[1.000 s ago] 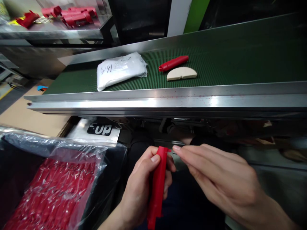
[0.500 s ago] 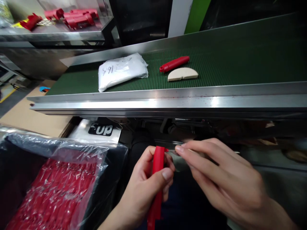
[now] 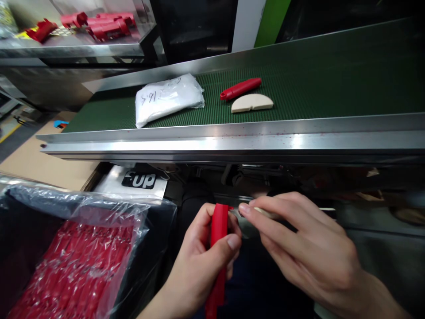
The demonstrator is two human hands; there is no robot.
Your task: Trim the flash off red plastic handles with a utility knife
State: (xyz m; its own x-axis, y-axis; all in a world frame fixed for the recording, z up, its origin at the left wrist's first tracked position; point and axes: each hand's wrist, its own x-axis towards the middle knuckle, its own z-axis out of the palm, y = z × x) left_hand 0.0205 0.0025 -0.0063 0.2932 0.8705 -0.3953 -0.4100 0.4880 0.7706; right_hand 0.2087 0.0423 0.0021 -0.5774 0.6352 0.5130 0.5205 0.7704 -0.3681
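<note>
My left hand (image 3: 206, 252) is closed around a long red plastic part (image 3: 219, 228), held upright with the thumb across its front. A small red nub sticks out sideways near the part's top. Close to that nub, my right hand (image 3: 308, 243) pinches a thin, pale-handled tool (image 3: 264, 213). The tool's rear end shows beyond the knuckles, while its tip is too small and blurred to tell whether it touches the nub. On the green belt beyond lie another red plastic part (image 3: 241, 89) and a cream half-round block (image 3: 252, 103).
A white plastic packet (image 3: 169, 99) with handwriting lies on the green conveyor belt (image 3: 318, 84), behind its metal rail (image 3: 206, 138). At lower left stands a plastic-lined dark bin (image 3: 149, 239) holding many red parts (image 3: 79, 266). More red parts (image 3: 109, 26) sit on a shelf at upper left.
My right hand has shifted slightly left, bringing the tool nearer the red nub. More of the tool's rear end shows. My left hand and the red part stay nearly still.
</note>
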